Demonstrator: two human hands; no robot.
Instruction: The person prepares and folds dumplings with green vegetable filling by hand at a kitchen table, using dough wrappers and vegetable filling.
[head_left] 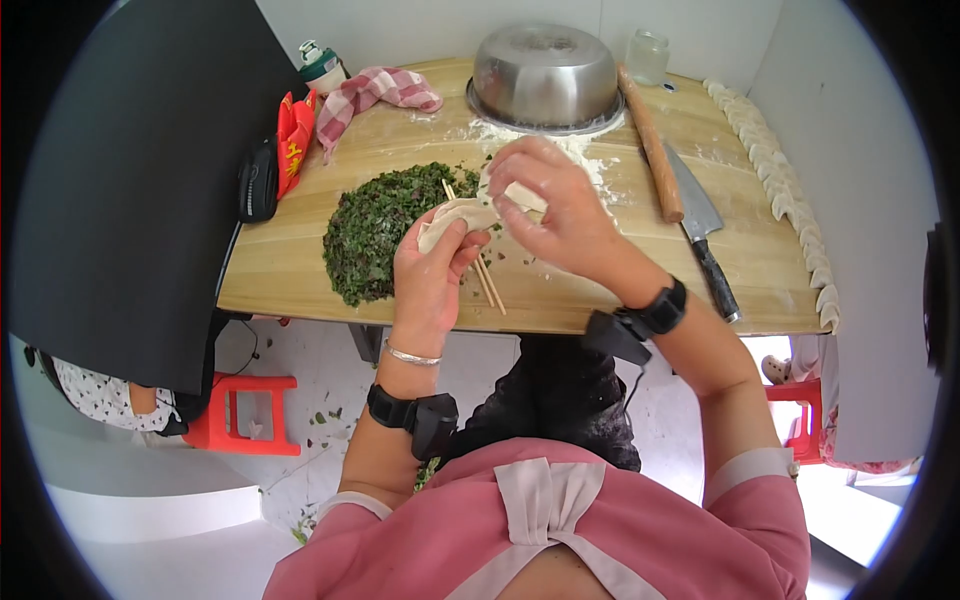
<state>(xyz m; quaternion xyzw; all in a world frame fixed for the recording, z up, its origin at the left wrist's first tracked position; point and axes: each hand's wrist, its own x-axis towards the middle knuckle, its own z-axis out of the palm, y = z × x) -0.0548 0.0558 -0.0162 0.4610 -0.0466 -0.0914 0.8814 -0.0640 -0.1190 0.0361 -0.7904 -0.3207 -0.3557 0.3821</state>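
While both hands hang over the surface (560,305) in the head view, left hand (430,262) pinches a folded dough wrapper (452,222) between thumb and fingers, near the chopped greens (370,235), probably to keep the fold supported. Right hand (565,205) is just beside it, fingers curved and loosely apart, pale dough (527,194) behind them, can't tell if gripped. Chopsticks (491,283) lie by the greens, presumably for quick reach; rolling pin (655,155) and knife (696,203) sit further right, seemingly out of the way, before the dumpling row (768,165).
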